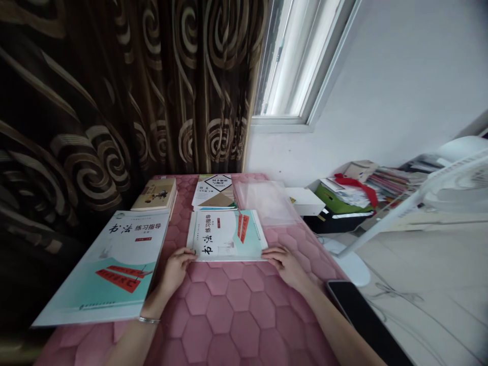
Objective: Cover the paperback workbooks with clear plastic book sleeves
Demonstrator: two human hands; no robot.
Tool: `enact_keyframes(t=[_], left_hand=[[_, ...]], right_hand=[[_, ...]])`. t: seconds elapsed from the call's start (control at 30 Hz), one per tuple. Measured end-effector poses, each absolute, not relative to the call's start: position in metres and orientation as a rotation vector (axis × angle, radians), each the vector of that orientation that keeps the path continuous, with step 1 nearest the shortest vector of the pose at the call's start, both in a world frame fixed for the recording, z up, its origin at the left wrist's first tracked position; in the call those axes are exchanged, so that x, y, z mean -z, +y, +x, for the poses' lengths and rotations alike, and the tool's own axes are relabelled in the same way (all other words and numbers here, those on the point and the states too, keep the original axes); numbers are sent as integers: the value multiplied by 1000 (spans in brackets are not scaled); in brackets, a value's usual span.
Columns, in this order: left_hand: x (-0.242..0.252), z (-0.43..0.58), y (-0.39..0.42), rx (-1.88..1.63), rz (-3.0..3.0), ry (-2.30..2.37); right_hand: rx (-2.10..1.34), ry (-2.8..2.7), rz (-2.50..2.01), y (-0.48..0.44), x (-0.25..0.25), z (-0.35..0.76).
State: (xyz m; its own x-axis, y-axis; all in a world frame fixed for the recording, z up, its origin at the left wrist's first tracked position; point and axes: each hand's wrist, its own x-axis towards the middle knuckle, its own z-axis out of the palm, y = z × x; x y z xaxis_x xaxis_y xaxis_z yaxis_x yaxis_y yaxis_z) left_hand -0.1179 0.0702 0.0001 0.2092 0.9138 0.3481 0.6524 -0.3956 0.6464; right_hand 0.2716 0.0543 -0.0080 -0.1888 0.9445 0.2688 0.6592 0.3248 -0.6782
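A calligraphy workbook (227, 239) with a white and pale green cover and a red banner picture lies sideways in front of me. My left hand (176, 269) grips its near left corner, thumb and fingers pressed together there. At the near right corner, my right hand (285, 264) has its fingers closed on the book's edge. To the left lies a larger-looking workbook (125, 254) with a similar cover. Just beyond the held workbook is a textbook (214, 192) with a white and tan cover, and a clear plastic sheet (263, 201) lies to its right.
The table wears a pink hexagon-patterned cover (229, 315). A tan book stack (156, 194) stands at the back left beside a dark curtain (183, 91). Off the right edge are a dark device (366, 320), a white fan (389, 218) and a bin of papers (343, 203).
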Motion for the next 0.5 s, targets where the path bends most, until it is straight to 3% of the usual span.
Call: enact_keyframes(t=[0.27,0.33,0.5], left_hand=[[-15,-104,53,-829,2330,1671],[-24,-80,42,-678,2524,1803],[-36,6,38,-290,2836,1572]], right_hand=[[-652,-1986,-1362,55,9,285],[-736,-1960,-1307,56,6,290],[-991,-1632,-1273,57,11,300]])
